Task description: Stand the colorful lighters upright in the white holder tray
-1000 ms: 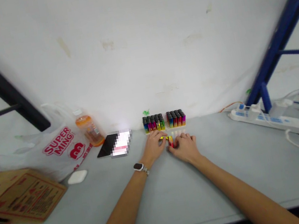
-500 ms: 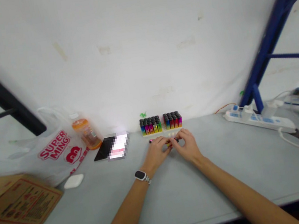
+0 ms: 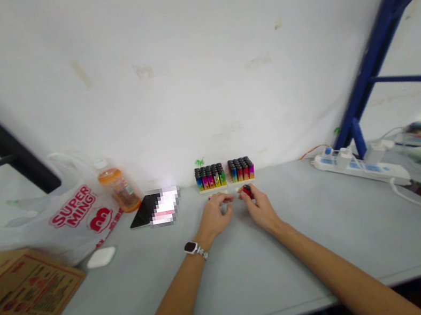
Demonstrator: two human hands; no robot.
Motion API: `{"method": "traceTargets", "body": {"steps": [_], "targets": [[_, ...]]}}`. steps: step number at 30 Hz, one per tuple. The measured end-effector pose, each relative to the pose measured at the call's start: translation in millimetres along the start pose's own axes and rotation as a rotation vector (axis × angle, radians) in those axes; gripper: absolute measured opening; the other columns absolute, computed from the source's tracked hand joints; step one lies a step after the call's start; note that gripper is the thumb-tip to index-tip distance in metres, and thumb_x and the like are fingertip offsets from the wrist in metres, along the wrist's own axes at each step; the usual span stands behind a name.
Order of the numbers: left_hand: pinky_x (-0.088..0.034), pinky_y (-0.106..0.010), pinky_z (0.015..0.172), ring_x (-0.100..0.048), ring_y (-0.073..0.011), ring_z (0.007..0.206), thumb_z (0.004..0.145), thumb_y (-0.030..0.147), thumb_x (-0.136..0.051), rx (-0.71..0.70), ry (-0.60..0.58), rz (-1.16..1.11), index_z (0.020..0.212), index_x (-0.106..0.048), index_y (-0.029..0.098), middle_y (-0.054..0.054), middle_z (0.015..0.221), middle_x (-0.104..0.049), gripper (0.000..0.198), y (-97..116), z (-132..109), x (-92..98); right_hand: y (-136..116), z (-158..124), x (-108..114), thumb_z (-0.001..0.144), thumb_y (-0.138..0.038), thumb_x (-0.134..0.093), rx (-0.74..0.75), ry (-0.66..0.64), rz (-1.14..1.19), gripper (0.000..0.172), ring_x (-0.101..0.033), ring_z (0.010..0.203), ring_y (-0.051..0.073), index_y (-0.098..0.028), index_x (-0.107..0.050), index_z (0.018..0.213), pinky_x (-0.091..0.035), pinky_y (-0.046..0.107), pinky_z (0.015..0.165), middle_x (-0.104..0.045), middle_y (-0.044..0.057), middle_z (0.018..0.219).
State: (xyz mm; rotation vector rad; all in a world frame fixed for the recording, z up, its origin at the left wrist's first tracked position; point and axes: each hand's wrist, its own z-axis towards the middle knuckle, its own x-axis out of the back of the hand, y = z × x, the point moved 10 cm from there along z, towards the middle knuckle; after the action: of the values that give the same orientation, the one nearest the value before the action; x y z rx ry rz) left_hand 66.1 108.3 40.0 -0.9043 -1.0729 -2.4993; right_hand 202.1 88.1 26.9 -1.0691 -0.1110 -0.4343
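In my right hand (image 3: 262,209) a small red lighter with a black top (image 3: 247,190) is gripped between the thumb and fingers. My left hand (image 3: 215,217), a watch (image 3: 196,248) on its wrist, rests to the left with thumb and fingers apart and nothing visible between them. A bit of something pinkish shows behind its fingers, mostly hidden. Just beyond the hands stand two blocks of upright multicoloured lighters with black tops, a left block (image 3: 210,177) and a right block (image 3: 241,170), each on a pale base.
On the left are a cardboard box (image 3: 29,287), a white plastic bag (image 3: 76,208), an orange bottle (image 3: 118,187), a white case (image 3: 101,257) and a dark tablet (image 3: 144,211) with a blurred bright part. Rightward lie a power strip (image 3: 363,168) and a blue metal post (image 3: 375,52).
My hands have moved apart from where they met over a small item. The left fingers have spread, and the red lighter now shows clearly in my right hand. The view has shifted slightly.
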Motion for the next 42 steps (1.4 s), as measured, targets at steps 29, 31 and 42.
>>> {"method": "traceTargets", "body": {"steps": [29,31,42], "targets": [[-0.046,-0.047,0.091,-0.052,-0.0337,0.110,0.085,0.021,-0.050,0.071,-0.185,0.603,0.093,-0.066,0.010,-0.021,0.115,-0.062,0.021,-3,51,-67.7,63,45,26,0.082,-0.039,-0.054,-0.319,-0.164,-0.739,0.032,-0.051,0.119,0.030,-0.017,-0.069,0.101,-0.031,0.044,0.096,-0.069,0.013,0.111],[-0.046,-0.048,0.092,-0.052,-0.0341,0.110,0.086,0.021,-0.051,0.060,-0.190,0.589,0.092,-0.066,0.011,-0.021,0.116,-0.062,0.020,0,51,-68.8,64,43,29,0.081,-0.038,-0.055,-0.347,-0.148,-0.722,0.033,-0.054,0.114,0.029,-0.018,-0.070,0.103,-0.031,0.043,0.095,-0.068,0.013,0.111],[-0.044,-0.051,0.095,-0.051,-0.0352,0.114,0.087,0.022,-0.050,0.075,-0.195,0.567,0.094,-0.066,0.010,-0.022,0.121,-0.061,0.021,5,51,-72.1,63,43,35,0.081,-0.039,-0.053,-0.339,-0.140,-0.724,0.031,-0.055,0.113,0.028,-0.017,-0.071,0.096,-0.032,0.043,0.096,-0.069,0.013,0.112]]}}
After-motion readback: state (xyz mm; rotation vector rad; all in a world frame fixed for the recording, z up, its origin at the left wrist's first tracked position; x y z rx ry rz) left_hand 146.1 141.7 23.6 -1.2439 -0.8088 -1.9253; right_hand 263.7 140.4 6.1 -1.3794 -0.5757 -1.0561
